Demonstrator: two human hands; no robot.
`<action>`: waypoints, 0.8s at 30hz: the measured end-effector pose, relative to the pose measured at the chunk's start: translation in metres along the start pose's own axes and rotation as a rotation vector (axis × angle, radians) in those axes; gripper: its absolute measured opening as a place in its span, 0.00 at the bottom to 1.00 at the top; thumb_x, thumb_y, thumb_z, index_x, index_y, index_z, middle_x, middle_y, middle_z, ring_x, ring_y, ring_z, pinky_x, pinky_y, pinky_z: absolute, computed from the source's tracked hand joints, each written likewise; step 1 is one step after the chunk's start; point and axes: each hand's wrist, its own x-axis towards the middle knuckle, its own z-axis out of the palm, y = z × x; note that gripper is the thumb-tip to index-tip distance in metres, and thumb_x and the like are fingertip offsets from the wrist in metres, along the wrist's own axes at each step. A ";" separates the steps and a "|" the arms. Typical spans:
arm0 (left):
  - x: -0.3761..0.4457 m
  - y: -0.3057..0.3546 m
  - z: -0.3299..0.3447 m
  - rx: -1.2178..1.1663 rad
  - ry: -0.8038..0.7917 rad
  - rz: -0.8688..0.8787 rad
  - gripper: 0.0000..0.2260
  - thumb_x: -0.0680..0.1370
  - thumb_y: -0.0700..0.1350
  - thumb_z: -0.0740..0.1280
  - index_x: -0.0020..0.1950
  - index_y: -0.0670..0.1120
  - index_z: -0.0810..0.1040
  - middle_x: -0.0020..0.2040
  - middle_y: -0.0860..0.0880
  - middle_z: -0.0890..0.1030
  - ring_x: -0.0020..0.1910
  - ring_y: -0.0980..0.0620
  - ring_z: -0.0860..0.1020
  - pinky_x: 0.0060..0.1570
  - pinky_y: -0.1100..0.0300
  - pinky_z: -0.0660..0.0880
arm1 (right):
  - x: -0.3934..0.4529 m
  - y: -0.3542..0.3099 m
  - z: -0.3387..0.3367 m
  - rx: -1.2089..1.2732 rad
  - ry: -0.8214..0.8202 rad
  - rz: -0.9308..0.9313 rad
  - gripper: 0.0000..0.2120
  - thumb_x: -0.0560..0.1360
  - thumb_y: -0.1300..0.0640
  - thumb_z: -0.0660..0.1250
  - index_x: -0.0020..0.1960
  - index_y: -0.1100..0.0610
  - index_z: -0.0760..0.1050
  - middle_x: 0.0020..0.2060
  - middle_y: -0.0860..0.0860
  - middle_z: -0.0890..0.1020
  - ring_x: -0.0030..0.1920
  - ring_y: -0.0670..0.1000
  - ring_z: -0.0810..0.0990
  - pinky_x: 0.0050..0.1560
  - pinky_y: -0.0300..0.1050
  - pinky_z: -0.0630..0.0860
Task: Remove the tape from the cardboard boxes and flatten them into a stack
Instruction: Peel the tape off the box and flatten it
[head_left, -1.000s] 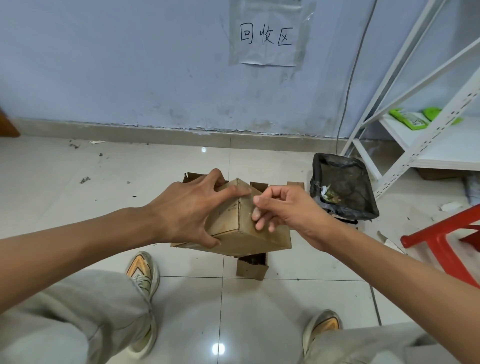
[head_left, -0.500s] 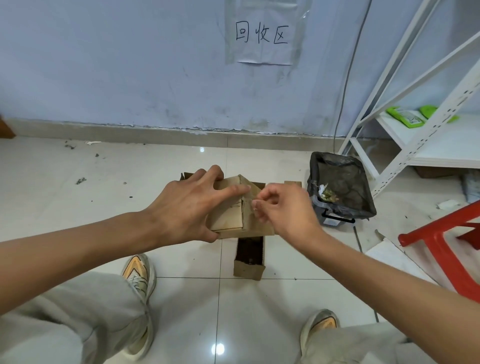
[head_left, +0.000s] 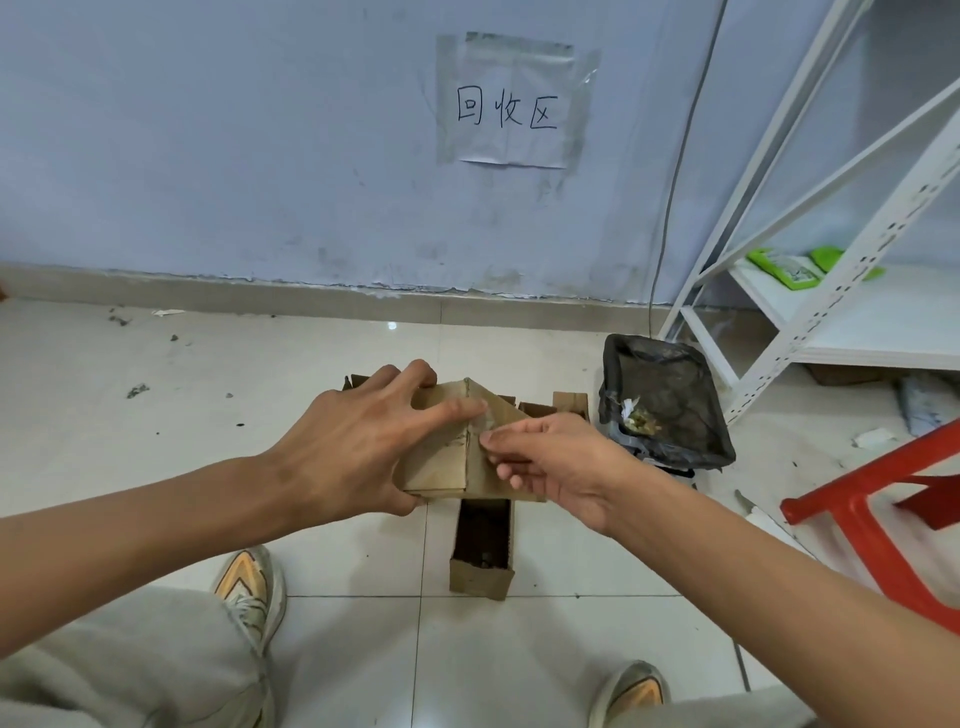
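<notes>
small brown cardboard box (head_left: 441, 452) held tilted above tiled floor (head_left: 156, 415) | left hand (head_left: 353, 447) spread wide, gripped on box | right hand (head_left: 561, 462) fingertips pinched at clear tape (head_left: 485, 415) on box edge | open narrow cardboard box (head_left: 482, 545) directly below

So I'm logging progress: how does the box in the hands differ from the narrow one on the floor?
The held box is up off the floor, gripped by the left hand and picked at by the right hand; the narrow box lies untouched. The held box looks closed and wider; the narrow box is open-topped and long. Both are brown cardboard.
</notes>
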 end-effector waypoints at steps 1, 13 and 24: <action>0.000 0.000 0.000 -0.003 0.004 0.002 0.49 0.62 0.65 0.78 0.78 0.66 0.58 0.62 0.52 0.68 0.54 0.51 0.73 0.25 0.61 0.71 | 0.001 0.000 -0.001 0.010 -0.022 0.010 0.04 0.75 0.60 0.78 0.45 0.60 0.87 0.37 0.54 0.85 0.33 0.47 0.81 0.34 0.37 0.79; -0.001 0.000 0.014 -0.203 -0.008 0.001 0.47 0.63 0.66 0.75 0.77 0.61 0.58 0.65 0.54 0.64 0.50 0.57 0.67 0.27 0.71 0.62 | 0.001 0.003 -0.009 0.321 -0.182 -0.008 0.05 0.80 0.67 0.66 0.54 0.59 0.76 0.33 0.53 0.77 0.29 0.47 0.74 0.25 0.36 0.72; 0.005 0.001 0.022 -0.391 0.033 0.006 0.41 0.65 0.81 0.64 0.73 0.67 0.59 0.60 0.60 0.63 0.50 0.61 0.69 0.40 0.70 0.66 | -0.002 0.007 -0.005 0.267 -0.318 -0.042 0.18 0.77 0.64 0.75 0.65 0.64 0.75 0.52 0.65 0.86 0.47 0.56 0.88 0.47 0.42 0.85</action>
